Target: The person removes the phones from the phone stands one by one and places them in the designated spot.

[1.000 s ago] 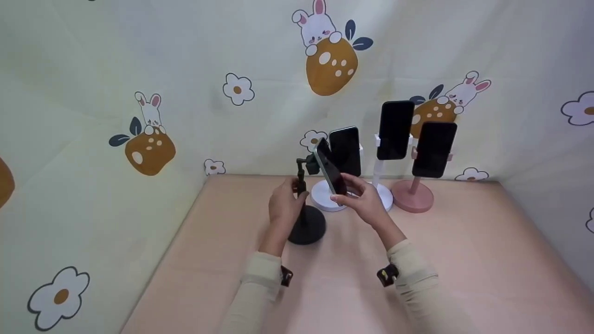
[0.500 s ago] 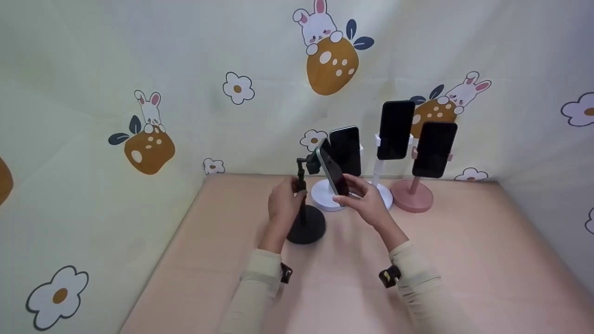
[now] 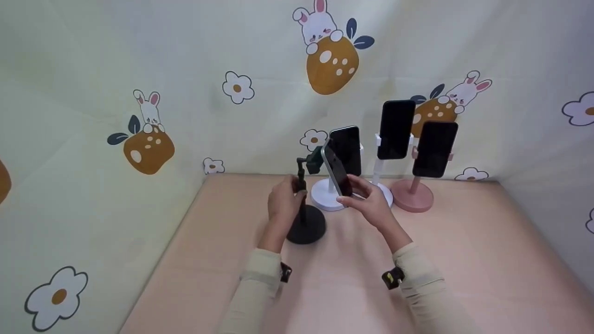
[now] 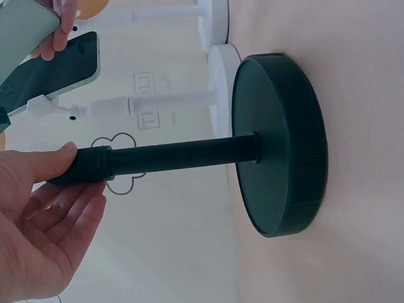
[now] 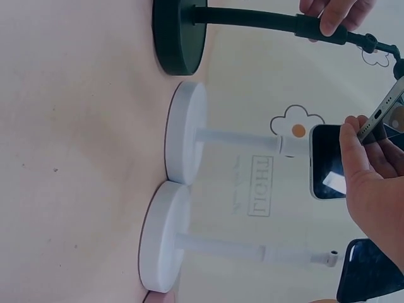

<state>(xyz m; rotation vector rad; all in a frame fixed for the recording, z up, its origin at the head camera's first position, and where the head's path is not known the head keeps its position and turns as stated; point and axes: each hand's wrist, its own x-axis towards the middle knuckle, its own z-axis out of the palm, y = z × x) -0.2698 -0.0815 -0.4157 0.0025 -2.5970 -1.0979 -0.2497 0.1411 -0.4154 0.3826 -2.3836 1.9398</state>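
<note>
My left hand grips the post of a dark green phone stand, thumb and fingers round the ribbed collar in the left wrist view. The stand's round base is on the table, and its clamp head juts right from the top. With its thumb and fingers, my right hand pinches the lower end of a silver-edged phone. That phone leans back, its dark screen to the right and its upper left edge right at the clamp head. The right wrist view shows the phone's bottom edge between fingers and thumb.
Behind the phone stand two white stands and a pink stand, each with an upright black-screened phone. The light pink table meets a patterned cloth wall at the back and sides.
My right hand and its phone have shifted slightly right and down, showing more of the green clamp head. My left hand keeps its grip on the post.
</note>
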